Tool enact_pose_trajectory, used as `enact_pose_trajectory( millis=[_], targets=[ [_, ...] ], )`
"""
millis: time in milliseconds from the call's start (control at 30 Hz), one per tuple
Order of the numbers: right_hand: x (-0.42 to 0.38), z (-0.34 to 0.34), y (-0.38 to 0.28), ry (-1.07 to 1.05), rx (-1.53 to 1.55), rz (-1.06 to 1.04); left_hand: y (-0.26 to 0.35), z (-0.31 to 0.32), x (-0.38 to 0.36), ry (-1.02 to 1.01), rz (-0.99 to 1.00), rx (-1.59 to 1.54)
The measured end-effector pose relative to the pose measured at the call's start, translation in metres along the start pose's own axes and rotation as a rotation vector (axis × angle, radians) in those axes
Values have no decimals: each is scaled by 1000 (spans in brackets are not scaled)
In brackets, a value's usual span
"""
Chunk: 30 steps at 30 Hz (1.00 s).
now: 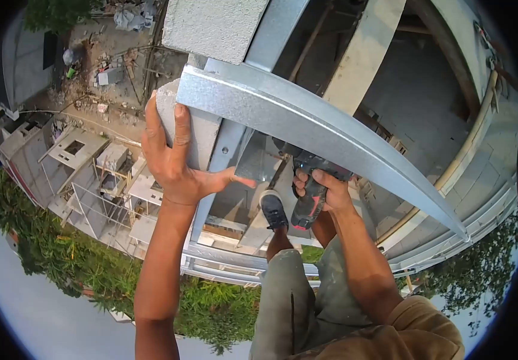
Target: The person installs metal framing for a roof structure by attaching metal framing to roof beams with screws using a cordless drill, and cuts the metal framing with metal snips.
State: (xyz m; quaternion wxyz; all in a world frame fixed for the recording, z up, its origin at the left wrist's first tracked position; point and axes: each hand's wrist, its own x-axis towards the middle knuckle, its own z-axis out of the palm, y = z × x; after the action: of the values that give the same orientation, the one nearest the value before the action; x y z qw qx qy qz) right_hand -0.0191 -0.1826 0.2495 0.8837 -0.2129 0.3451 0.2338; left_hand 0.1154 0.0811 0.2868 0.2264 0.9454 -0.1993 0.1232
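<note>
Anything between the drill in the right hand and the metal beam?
Nothing visible stands between the drill in the right hand and the metal beam. The beam hides the drill's upper end, so contact can't be judged.

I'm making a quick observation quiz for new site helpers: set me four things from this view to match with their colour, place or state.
Things:
1. Drill
2. Beam
3. Left hand
4. Shoe

Descriptions:
A. Silvery metal
B. Dark, with a pale toe
C. Held in the right hand
D. Fingers spread, over a pale block

Right pairs: 1-C, 2-A, 3-D, 4-B
</note>
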Motion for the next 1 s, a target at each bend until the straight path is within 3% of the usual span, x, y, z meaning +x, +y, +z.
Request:
enact_pose_trajectory(
  millis=[1000],
  targets=[
    [-1,-3,-6,-32,-153,-17,1,4,0,22,22,-11]
  ],
)
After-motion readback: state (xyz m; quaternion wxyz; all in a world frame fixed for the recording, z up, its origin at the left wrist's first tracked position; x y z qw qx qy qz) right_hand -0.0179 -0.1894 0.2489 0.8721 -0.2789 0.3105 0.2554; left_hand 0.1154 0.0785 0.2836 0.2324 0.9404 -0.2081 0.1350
